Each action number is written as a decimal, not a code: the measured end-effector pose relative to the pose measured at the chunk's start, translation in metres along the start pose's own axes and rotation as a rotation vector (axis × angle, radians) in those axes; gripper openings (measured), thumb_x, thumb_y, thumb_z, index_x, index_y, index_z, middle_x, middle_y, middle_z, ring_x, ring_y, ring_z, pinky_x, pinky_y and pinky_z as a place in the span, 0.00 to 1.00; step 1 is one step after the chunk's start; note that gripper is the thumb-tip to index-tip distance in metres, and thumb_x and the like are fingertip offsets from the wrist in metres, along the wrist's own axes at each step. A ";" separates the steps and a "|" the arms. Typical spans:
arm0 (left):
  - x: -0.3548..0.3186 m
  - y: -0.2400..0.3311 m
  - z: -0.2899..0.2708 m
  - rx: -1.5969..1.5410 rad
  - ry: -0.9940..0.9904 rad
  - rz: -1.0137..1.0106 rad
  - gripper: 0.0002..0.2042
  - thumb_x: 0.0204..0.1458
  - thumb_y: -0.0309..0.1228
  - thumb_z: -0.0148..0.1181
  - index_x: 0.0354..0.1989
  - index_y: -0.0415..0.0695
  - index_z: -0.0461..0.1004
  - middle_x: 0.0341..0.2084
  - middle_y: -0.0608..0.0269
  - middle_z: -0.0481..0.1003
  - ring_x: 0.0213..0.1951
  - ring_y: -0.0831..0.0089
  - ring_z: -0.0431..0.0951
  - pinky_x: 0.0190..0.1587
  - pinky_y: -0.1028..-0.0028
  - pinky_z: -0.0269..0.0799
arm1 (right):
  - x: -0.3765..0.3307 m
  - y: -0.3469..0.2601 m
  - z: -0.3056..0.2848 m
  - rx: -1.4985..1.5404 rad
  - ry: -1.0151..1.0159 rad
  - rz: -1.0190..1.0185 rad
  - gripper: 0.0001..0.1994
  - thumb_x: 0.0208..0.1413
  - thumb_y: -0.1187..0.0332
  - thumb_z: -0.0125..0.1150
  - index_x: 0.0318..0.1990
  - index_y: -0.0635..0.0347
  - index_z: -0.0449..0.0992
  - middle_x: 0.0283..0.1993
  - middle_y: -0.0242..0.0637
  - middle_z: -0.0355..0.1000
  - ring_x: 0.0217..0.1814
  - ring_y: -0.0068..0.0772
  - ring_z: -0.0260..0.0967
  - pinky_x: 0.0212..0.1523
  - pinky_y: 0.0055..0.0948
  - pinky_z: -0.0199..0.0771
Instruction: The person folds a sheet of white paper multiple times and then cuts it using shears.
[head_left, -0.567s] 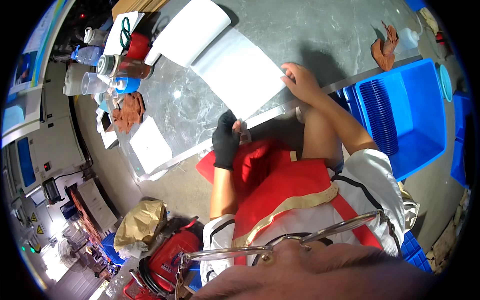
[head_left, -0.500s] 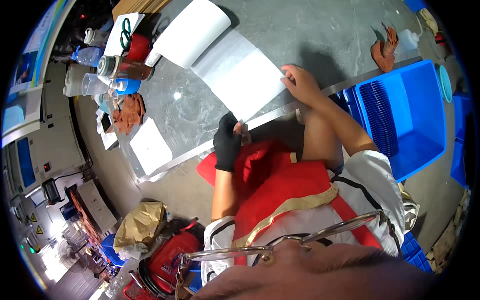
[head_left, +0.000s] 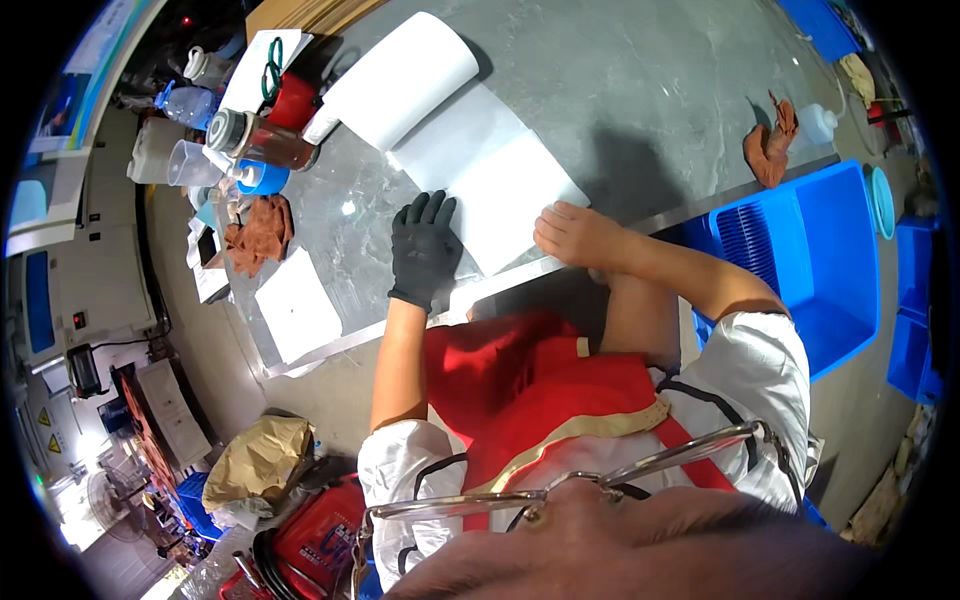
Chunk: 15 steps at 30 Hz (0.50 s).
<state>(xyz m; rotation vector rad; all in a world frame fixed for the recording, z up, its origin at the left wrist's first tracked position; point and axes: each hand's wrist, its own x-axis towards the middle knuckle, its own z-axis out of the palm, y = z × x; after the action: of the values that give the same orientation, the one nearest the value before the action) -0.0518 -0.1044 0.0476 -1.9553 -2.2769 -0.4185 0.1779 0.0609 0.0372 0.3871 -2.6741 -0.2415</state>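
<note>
A white sheet [head_left: 515, 195] stretches across the grey tabletop from a large white roll [head_left: 405, 80]. Its near end reaches the table's front edge. My left hand [head_left: 425, 250], in a black glove, lies palm down with fingers spread, at the left side of the sheet and partly over its edge. At the sheet's near right side, my bare right hand [head_left: 575, 235] has its fingers bent and together over the edge; the thumb is mostly hidden.
To the left lie a loose white sheet [head_left: 298, 305] and a brown cloth [head_left: 260, 232]. Behind them stand a lidded jar [head_left: 270, 142], bottles and green-handled scissors [head_left: 272, 68]. At right are a blue bin [head_left: 830, 270] and an orange-brown glove [head_left: 770, 150].
My left hand has moved up from the table edge and spread flat beside the sheet. My right hand has slid nearer and left along the sheet's edge, its fingers now over it.
</note>
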 end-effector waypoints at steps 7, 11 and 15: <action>0.007 -0.014 -0.003 -0.172 0.033 -0.098 0.23 0.39 0.27 0.57 0.49 0.43 0.71 0.51 0.56 0.70 0.54 0.56 0.67 0.57 0.59 0.59 | 0.000 -0.002 0.023 0.041 -0.004 0.009 0.06 0.41 0.69 0.54 0.28 0.59 0.69 0.25 0.31 0.66 0.29 0.28 0.66 0.36 0.25 0.66; 0.008 -0.009 -0.004 -0.117 -0.078 0.045 0.21 0.40 0.27 0.56 0.48 0.45 0.73 0.50 0.58 0.72 0.55 0.59 0.67 0.58 0.59 0.59 | 0.001 0.001 0.029 0.124 -0.025 0.031 0.05 0.41 0.70 0.54 0.27 0.58 0.69 0.24 0.30 0.66 0.29 0.27 0.66 0.34 0.24 0.66; 0.003 -0.013 0.003 -0.070 -0.065 0.081 0.21 0.39 0.24 0.55 0.47 0.46 0.73 0.48 0.60 0.73 0.52 0.61 0.70 0.55 0.61 0.63 | 0.001 0.010 0.023 0.350 -0.013 0.094 0.05 0.43 0.71 0.54 0.29 0.58 0.70 0.27 0.32 0.68 0.31 0.31 0.68 0.36 0.27 0.68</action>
<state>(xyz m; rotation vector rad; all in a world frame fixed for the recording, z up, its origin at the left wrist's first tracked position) -0.0648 -0.1023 0.0434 -2.1164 -2.2399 -0.4381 0.1648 0.0727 0.0192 0.3631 -2.7377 0.2572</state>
